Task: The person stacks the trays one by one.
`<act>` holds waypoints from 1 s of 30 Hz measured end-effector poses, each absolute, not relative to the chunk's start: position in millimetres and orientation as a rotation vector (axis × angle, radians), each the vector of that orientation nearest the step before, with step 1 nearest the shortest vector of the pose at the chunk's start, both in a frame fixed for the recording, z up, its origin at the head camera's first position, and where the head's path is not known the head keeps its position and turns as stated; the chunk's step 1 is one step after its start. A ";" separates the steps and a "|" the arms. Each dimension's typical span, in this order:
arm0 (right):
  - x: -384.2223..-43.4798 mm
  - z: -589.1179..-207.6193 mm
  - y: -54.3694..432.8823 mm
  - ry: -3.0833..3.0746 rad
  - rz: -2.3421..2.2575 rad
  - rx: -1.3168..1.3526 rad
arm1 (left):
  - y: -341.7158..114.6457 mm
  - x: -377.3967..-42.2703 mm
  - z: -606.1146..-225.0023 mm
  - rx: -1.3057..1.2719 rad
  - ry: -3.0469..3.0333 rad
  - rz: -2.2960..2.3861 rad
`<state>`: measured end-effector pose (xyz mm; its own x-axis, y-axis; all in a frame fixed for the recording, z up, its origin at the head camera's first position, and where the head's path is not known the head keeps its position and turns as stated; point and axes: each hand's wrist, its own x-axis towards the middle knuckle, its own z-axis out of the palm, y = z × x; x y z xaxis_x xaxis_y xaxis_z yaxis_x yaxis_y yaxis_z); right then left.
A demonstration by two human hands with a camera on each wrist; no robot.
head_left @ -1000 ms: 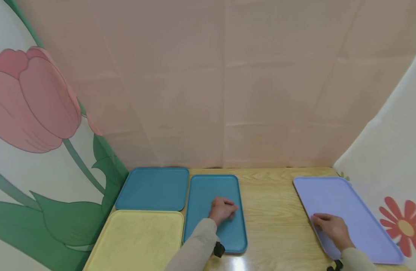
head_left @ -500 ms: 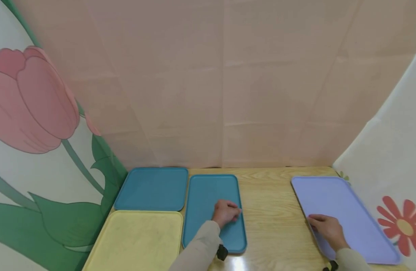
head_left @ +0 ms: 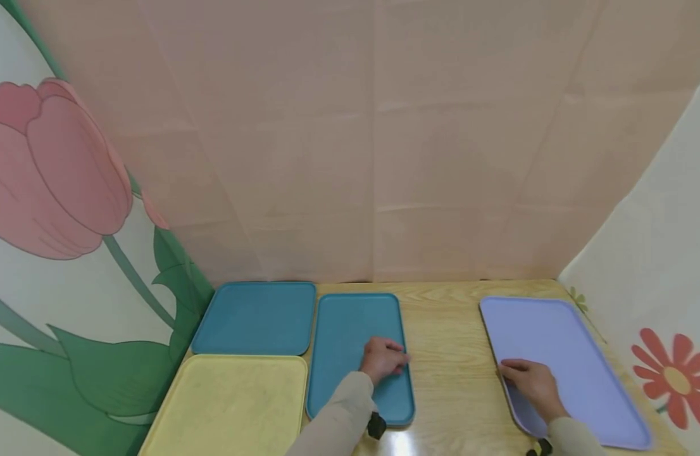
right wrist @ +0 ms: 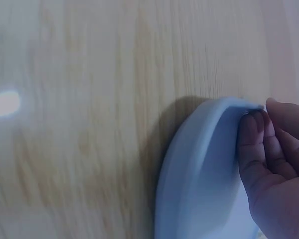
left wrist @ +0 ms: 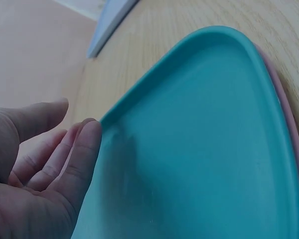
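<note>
My right hand [head_left: 530, 386] pinches the left rim of a lavender tray [head_left: 572, 354], fingers inside the rim and thumb at its outer side. The right wrist view shows these fingertips against the wall of the tray [right wrist: 189, 184]. My left hand [head_left: 383, 360] is over the right side of a teal tray [head_left: 356, 323], its fingers loosely bent and the thumb apart. In the left wrist view, the fingertips [left wrist: 92, 129] are at that tray's rim; whether they touch it I cannot tell. A pink edge [left wrist: 289, 114] shows beneath the teal tray.
Left of the teal tray lie a blue tray [head_left: 256, 316] at the back and a yellow tray [head_left: 230, 399] in front. Bare wooden table [head_left: 447, 380] shows between the teal and lavender trays. A pinkish-beige backdrop [head_left: 373, 158] and a floral side panel [head_left: 640, 253] bound the table.
My right hand has drawn the lavender tray to the left, baring a strip of table at its right. My left hand has shifted slightly right, towards the teal tray's right rim.
</note>
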<state>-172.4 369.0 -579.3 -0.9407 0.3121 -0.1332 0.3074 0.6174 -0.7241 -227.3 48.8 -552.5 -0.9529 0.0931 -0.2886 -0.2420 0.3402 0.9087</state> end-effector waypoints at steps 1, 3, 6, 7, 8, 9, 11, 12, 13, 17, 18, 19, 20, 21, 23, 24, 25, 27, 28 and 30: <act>-172.4 -578.9 366.4 -2.820 1.265 -0.536 | 49.2 -226.9 -551.9 -0.136 2.308 1.650; -172.5 -578.1 361.1 -2.820 1.277 -0.530 | 50.4 -226.3 -550.6 -0.136 2.299 1.646; -172.0 -577.3 353.7 -2.821 1.286 -0.519 | 52.4 -225.3 -548.2 -0.142 2.286 1.657; -171.7 -577.2 351.5 -2.822 1.282 -0.513 | 53.1 -224.8 -547.1 -0.144 2.281 1.662; -171.3 -577.5 349.1 -2.820 1.282 -0.511 | 53.8 -224.3 -546.3 -0.141 2.282 1.664; -170.8 -577.6 346.9 -2.817 1.277 -0.505 | 54.5 -224.0 -545.5 -0.145 2.277 1.668; -169.9 -578.0 342.7 -2.817 1.265 -0.499 | 55.9 -223.5 -544.7 -0.150 2.267 1.680; -169.4 -578.1 340.6 -2.816 1.263 -0.496 | 56.5 -223.2 -544.5 -0.148 2.264 1.683; -169.0 -578.3 338.8 -2.816 1.257 -0.488 | 57.3 -223.0 -544.7 -0.148 2.255 1.691; -168.4 -580.4 334.0 -2.823 1.217 -0.457 | 60.4 -222.8 -547.3 -0.136 2.226 1.723; -168.4 -580.9 333.5 -2.822 1.216 -0.453 | 61.5 -222.6 -547.9 -0.130 2.222 1.727; -168.9 -581.5 333.2 -2.827 1.210 -0.448 | 62.4 -222.8 -548.7 -0.132 2.212 1.737; -169.6 -581.9 333.1 -2.830 1.211 -0.446 | 63.6 -223.2 -549.5 -0.132 2.208 1.740; -170.1 -582.2 333.1 -2.834 1.218 -0.447 | 64.7 -223.5 -550.6 -0.131 2.198 1.749; -170.9 -582.1 333.3 -2.842 1.229 -0.449 | 67.4 -223.2 -551.2 -0.114 2.194 1.762; -171.2 -581.5 333.7 -2.849 1.233 -0.446 | 69.2 -223.2 -551.6 -0.107 2.184 1.770; -171.4 -580.5 334.4 -2.857 1.230 -0.441 | 71.0 -223.1 -551.9 -0.102 2.175 1.773; -172.3 -578.6 338.4 -2.866 1.238 -0.434 | 75.5 -222.6 -551.6 -0.092 2.170 1.775; -172.5 -577.2 341.4 -2.871 1.234 -0.432 | 78.0 -222.0 -550.6 -0.087 2.172 1.774; -174.1 -574.2 350.3 -2.877 1.246 -0.438 | 84.1 -221.4 -550.5 -0.098 2.163 1.774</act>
